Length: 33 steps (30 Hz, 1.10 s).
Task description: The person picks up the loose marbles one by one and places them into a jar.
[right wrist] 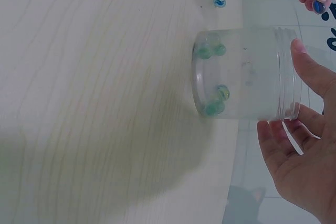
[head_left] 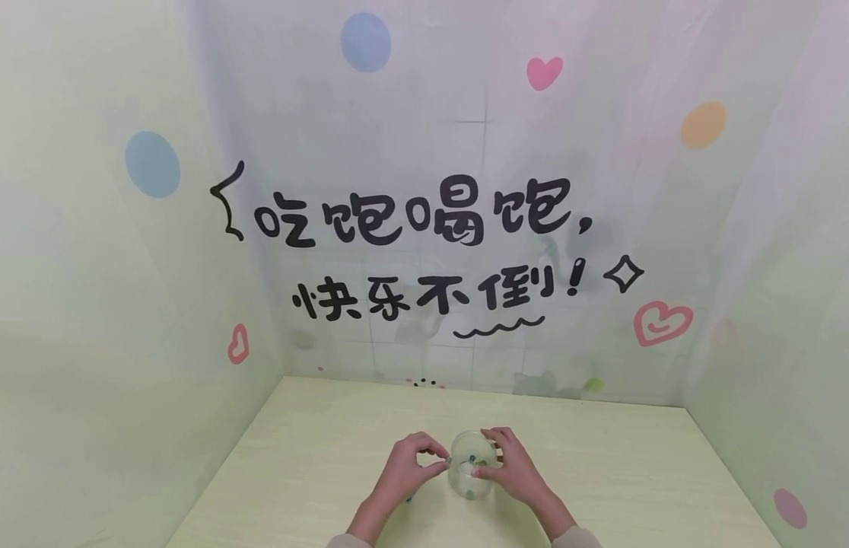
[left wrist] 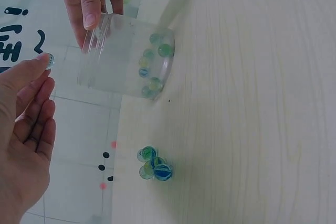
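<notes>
Jar [right wrist: 252, 77]: clear, standing upright on the table [head_left: 602, 457]; no lid seen on it.
Right hand [right wrist: 307, 166]: set at the right of the jar, thumb and fingers widely spread and bent around the rim; the hold appears light and steadying.
Left hand [left wrist: 23, 150]: left of the jar; thumb and finger brought together on one small piece, the other fingers loosely bent beneath.
Pinched marble [left wrist: 50, 61]: left of the jar's mouth, a little above the rim, near it but not touching.
Marbles inside [left wrist: 165, 50]: several, mostly greenish, low in the jar.
Loose marbles [left wrist: 155, 163]: bunched on the table, left of the jar; exact count uncertain.
Marble step: judged to be carrying the pinched marble over the jar's mouth.
Marble path: should clear the rim first, then move inward; a knock on the edge could jog the round piece loose.
Marble release: best made with fingertips just inside the mouth, parting evenly, so the drop is short and bounce slight.
Jar support: right thumb should keep off the mouth's centre; firm contact is advised, without tilting.
Loose-marble hazard: left wrist should pass above the bunch, since a brush could set it rolling.
</notes>
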Available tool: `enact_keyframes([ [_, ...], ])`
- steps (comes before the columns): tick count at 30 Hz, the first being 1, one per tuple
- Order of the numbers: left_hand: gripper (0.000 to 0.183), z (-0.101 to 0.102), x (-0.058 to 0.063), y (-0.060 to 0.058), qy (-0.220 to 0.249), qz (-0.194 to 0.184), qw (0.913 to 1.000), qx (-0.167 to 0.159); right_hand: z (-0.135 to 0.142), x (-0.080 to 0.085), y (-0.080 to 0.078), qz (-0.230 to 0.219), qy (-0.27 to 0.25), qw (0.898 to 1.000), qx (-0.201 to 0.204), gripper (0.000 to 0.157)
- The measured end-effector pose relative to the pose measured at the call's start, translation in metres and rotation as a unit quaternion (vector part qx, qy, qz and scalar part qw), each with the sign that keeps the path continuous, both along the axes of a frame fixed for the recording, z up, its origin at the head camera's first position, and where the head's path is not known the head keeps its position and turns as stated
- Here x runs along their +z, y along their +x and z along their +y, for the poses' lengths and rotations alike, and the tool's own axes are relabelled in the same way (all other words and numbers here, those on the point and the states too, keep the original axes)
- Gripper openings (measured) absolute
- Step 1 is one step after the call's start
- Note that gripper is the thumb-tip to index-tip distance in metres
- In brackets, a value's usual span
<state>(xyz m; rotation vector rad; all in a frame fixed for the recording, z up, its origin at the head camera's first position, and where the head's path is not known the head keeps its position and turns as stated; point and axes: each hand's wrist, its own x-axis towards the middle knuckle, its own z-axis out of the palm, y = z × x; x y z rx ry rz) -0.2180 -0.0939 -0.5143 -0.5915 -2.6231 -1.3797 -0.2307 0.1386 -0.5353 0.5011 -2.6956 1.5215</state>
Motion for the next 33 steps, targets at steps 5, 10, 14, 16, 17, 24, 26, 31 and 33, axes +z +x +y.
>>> enact_keyframes([
  [5,0.006,0.005,-0.001,-0.002,-0.003,0.021,0.9998,-0.003,0.001,0.000,-0.001,-0.002,0.000,1.000,0.001,0.068],
  [10,0.005,0.010,0.000,-0.005,-0.010,0.036,0.9993,-0.003,0.002,0.001,0.000,-0.004,-0.006,1.000,0.002,0.069],
  [14,0.005,0.013,0.002,-0.006,-0.012,0.044,0.9990,-0.005,0.003,0.001,-0.001,0.002,-0.002,1.000,0.005,0.069],
  [16,0.006,0.014,0.003,-0.007,-0.012,0.046,0.9989,-0.007,0.003,0.001,-0.001,0.003,-0.003,1.000,0.005,0.068],
  [17,0.006,0.015,0.004,-0.007,-0.011,0.046,0.9989,-0.008,0.003,0.001,-0.001,0.004,-0.004,1.000,0.004,0.068],
  [24,0.009,0.021,0.006,-0.011,-0.015,0.034,0.9993,-0.010,0.001,0.001,0.001,0.001,-0.009,1.000,0.005,0.068],
  [26,0.009,0.022,0.007,-0.013,-0.017,0.031,0.9994,-0.008,0.000,0.001,0.001,0.003,-0.009,1.000,0.006,0.069],
  [31,0.009,0.027,0.009,-0.016,-0.017,0.026,0.9995,-0.007,0.000,0.003,0.002,0.002,-0.010,1.000,0.006,0.068],
  [33,0.009,0.029,0.009,-0.017,-0.019,0.026,0.9995,-0.008,0.000,0.003,0.002,0.002,-0.008,1.000,0.005,0.069],
])
